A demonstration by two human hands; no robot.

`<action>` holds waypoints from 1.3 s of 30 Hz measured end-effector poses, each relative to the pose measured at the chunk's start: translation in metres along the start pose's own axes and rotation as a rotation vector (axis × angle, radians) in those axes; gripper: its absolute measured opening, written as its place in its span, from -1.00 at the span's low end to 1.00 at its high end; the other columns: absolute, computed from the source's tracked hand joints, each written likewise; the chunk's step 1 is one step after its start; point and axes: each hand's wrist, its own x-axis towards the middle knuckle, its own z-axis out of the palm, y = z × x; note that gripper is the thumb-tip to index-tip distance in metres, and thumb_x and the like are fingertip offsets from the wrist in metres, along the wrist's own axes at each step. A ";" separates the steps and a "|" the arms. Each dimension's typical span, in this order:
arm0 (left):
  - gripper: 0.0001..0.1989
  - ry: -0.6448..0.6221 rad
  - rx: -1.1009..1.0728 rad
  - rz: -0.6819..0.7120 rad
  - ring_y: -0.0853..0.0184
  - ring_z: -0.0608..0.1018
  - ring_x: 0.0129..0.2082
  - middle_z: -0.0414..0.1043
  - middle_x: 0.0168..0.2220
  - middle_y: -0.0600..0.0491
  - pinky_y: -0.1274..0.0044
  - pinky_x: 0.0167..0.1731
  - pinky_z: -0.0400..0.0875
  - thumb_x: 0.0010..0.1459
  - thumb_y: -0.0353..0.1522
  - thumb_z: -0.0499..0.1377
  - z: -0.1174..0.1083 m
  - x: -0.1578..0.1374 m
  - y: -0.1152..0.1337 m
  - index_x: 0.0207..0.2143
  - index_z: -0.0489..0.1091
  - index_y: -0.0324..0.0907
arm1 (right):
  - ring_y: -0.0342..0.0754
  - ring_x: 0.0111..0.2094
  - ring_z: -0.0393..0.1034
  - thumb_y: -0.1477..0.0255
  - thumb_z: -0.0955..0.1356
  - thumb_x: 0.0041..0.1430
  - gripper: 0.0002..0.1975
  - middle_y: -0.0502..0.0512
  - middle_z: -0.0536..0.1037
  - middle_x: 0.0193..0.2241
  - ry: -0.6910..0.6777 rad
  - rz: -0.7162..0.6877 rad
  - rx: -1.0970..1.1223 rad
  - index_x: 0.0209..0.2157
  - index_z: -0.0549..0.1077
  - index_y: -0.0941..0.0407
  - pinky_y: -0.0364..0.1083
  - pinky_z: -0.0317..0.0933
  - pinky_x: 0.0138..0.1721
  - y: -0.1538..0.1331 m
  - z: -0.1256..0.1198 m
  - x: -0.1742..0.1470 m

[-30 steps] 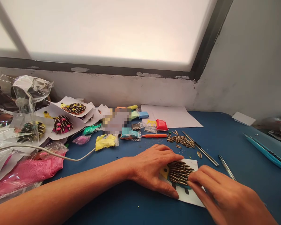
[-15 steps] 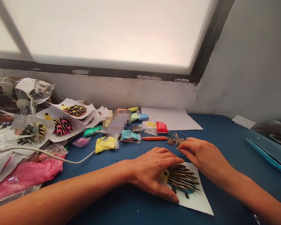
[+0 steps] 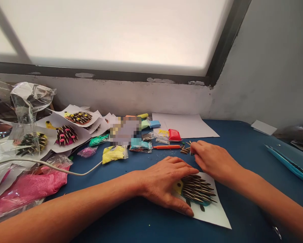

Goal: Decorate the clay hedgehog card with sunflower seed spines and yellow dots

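Observation:
My left hand (image 3: 166, 185) rests with thumb and fingers spread on a white sheet of paper (image 3: 217, 216), framing a hedgehog picture. The hedgehog has a yellow clay head (image 3: 178, 186), a teal clay edge and a back of striped sunflower seeds (image 3: 199, 189). Over the small pile of loose sunflower seeds (image 3: 184, 150) beyond the paper is my right hand (image 3: 209, 157). Its fingers are pinched together at the pile's right side, and the fingertips are partly hidden, so what lies between them cannot be made out.
An orange marker-like stick (image 3: 167, 147) and a red clay packet (image 3: 175, 135) lie near the seeds. Leftward are a yellow clay bag (image 3: 114, 154), a white cable (image 3: 83, 174) and finished hedgehog sheets (image 3: 80, 133). A blue pouch (image 3: 288, 163) lies far right.
My right hand has shifted slightly left and up over the seed pile, covering more of it. My left hand holds its place on the paper. The whole view has tilted a little.

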 end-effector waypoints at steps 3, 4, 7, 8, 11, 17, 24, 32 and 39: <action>-0.16 0.004 0.004 0.010 0.12 0.34 0.15 0.34 0.13 -0.11 0.37 0.22 0.09 0.01 0.03 0.27 0.001 0.000 -0.001 0.24 0.17 -0.20 | -0.10 -0.42 0.43 0.47 0.14 0.31 -0.77 0.08 0.52 -0.28 0.057 0.009 0.058 -0.22 0.40 0.08 -0.10 0.21 -0.38 0.008 -0.003 -0.018; -0.16 0.005 0.003 0.009 0.12 0.34 0.16 0.35 0.13 -0.12 0.37 0.23 0.08 0.01 0.03 0.27 0.001 0.000 -0.001 0.24 0.17 -0.21 | -0.11 -0.42 0.43 0.43 0.13 0.34 -0.76 0.07 0.52 -0.27 0.071 0.005 0.080 -0.22 0.40 0.07 -0.09 0.24 -0.36 0.011 -0.005 -0.025; -0.15 0.006 -0.006 -0.004 0.12 0.33 0.17 0.34 0.14 -0.11 0.36 0.23 0.09 0.01 0.03 0.28 0.000 0.000 0.000 0.24 0.17 -0.20 | -0.08 -0.40 0.45 0.31 0.16 0.35 -0.72 0.05 0.53 -0.27 0.176 -0.014 0.200 -0.24 0.46 0.04 -0.07 0.28 -0.35 0.017 -0.005 -0.042; -0.14 0.004 -0.009 -0.007 0.12 0.32 0.17 0.34 0.14 -0.11 0.36 0.22 0.09 0.00 0.03 0.28 0.000 0.000 0.000 0.24 0.17 -0.20 | -0.08 -0.40 0.46 0.30 0.17 0.34 -0.71 0.05 0.53 -0.28 0.208 -0.014 0.228 -0.25 0.49 0.03 -0.07 0.29 -0.36 0.019 -0.004 -0.045; -0.13 -0.002 -0.007 -0.021 0.12 0.32 0.16 0.34 0.14 -0.11 0.36 0.21 0.11 -0.02 0.03 0.29 0.000 -0.001 0.001 0.25 0.18 -0.20 | -0.08 -0.39 0.48 0.34 0.20 0.32 -0.70 0.04 0.55 -0.31 0.219 0.019 0.219 -0.23 0.55 0.03 -0.09 0.30 -0.38 0.020 0.001 -0.045; -0.13 0.005 -0.010 -0.010 0.11 0.32 0.17 0.35 0.13 -0.12 0.34 0.23 0.09 -0.01 0.04 0.29 0.002 -0.001 -0.001 0.24 0.18 -0.20 | -0.09 -0.36 0.49 0.41 0.22 0.29 -0.71 0.03 0.57 -0.26 0.171 0.064 0.118 -0.18 0.58 0.03 -0.09 0.29 -0.36 0.017 0.011 -0.025; -0.16 -0.004 -0.004 -0.012 0.11 0.34 0.15 0.36 0.12 -0.09 0.34 0.22 0.09 0.00 0.02 0.28 0.000 0.000 0.000 0.24 0.17 -0.18 | -0.06 -0.38 0.45 0.42 0.27 0.25 -0.76 0.03 0.56 -0.32 0.134 0.078 0.011 -0.29 0.60 0.01 -0.12 0.16 -0.45 0.014 0.012 0.002; -0.18 0.003 0.005 0.000 0.11 0.33 0.17 0.37 0.13 -0.06 0.35 0.22 0.09 0.01 -0.01 0.30 0.001 -0.001 -0.001 0.23 0.17 -0.16 | -0.04 -0.34 0.47 0.42 0.25 0.26 -0.73 0.07 0.57 -0.31 0.054 0.010 -0.009 -0.24 0.61 0.01 -0.12 0.18 -0.41 0.001 0.014 0.010; -0.16 0.009 0.009 0.008 0.13 0.32 0.17 0.35 0.14 -0.07 0.37 0.22 0.09 0.01 0.00 0.29 0.001 -0.002 -0.001 0.24 0.16 -0.19 | -0.05 -0.26 0.49 0.45 0.22 0.28 -0.70 0.02 0.59 -0.23 0.059 0.061 0.007 -0.16 0.59 0.00 -0.11 0.23 -0.34 0.016 0.005 0.001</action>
